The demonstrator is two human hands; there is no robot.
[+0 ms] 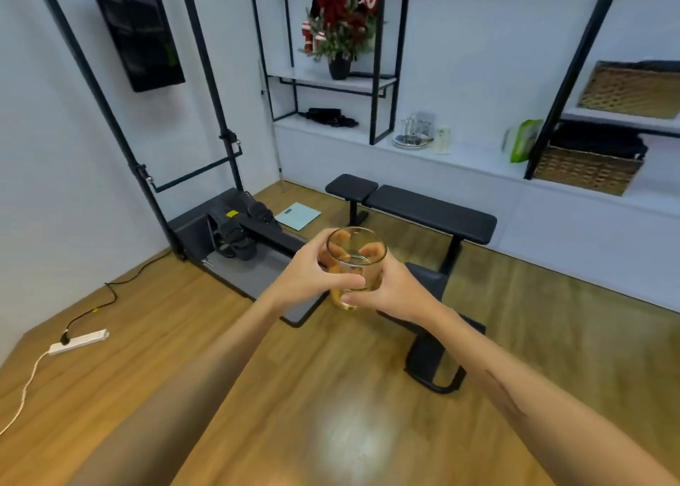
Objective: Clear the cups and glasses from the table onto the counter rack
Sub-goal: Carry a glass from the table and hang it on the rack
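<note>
Now | both hands, left hand (307,270) and right hand (390,289), wrap round the glass (356,265) | glass is up in the air, over the floor, far from the rack (411,136) on the worktop (460,158) | may slip and break if fingers loosen | may bump the bench (430,211) walking over

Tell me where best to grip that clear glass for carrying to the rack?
On the side wall, below the rim, from opposite sides. The glass is an upright, handleless cylinder, and the left hand and right hand already wrap it that way.
</note>
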